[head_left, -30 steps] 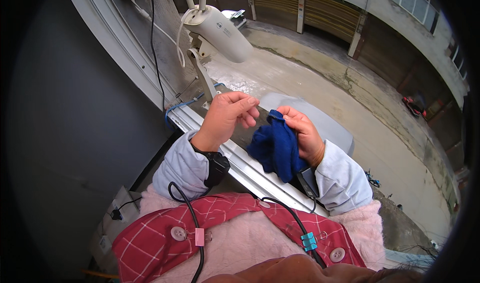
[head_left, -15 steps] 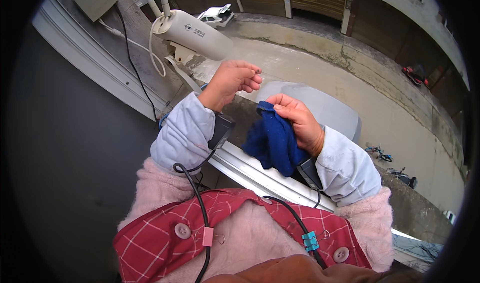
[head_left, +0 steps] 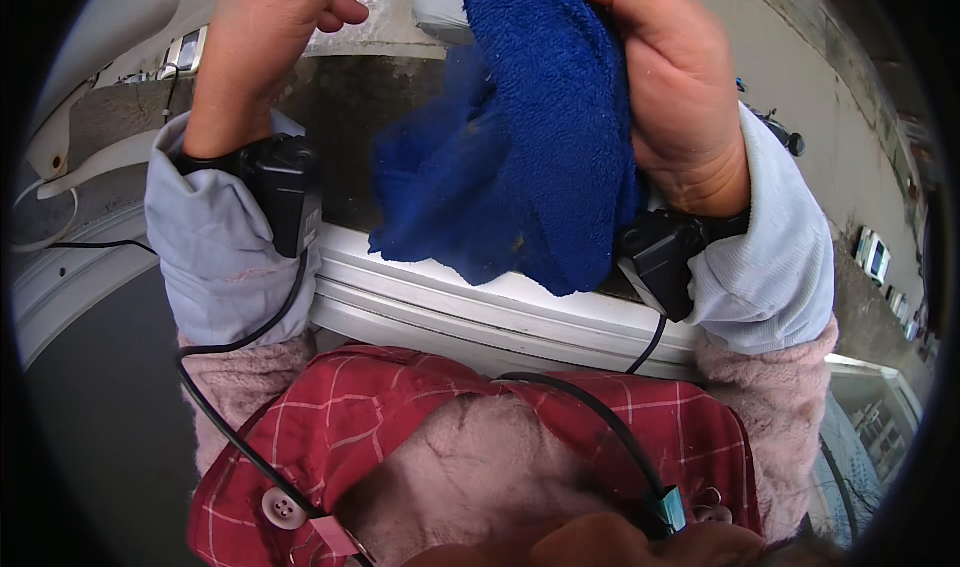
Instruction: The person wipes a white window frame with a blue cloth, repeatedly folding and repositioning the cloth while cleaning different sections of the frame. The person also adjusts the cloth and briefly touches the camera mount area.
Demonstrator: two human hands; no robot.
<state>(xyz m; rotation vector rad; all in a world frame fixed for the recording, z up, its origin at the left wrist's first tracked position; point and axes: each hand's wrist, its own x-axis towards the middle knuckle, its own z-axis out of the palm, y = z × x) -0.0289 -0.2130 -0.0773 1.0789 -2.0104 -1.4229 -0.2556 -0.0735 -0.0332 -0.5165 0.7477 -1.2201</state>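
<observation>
The blue cloth (head_left: 555, 147) hung from the right hand (head_left: 685, 87), above the white window frame (head_left: 480, 312) and in front of the body. The right fingers were gripping it along its right side near the top, with the thumb laid across toward its upper edge. That hold was probably why it fell in long folds: fixed only up there, the rest draped under its own weight, lower hem free. Its left flap was blurred, which suggested that the loose part was swaying.

The left hand (head_left: 290, 12) was raised apart from the cloth, on its left. Its fingers (head_left: 347, 9) were curled inward, but the top of the view cut off the tips, so I cannot tell whether they pinched anything. Keeping that hand clear presumably left the drape room to hang.

Both pale sleeves (head_left: 225, 237) ended short of the hands, leaving the wrists bare for the left black device (head_left: 285, 182) and the right black device (head_left: 665, 252). A black cable (head_left: 230, 347) looped from the left one down to a pink clip (head_left: 332, 535) on the red checked garment (head_left: 640, 427), likely so that its slack would not catch the hands.
</observation>
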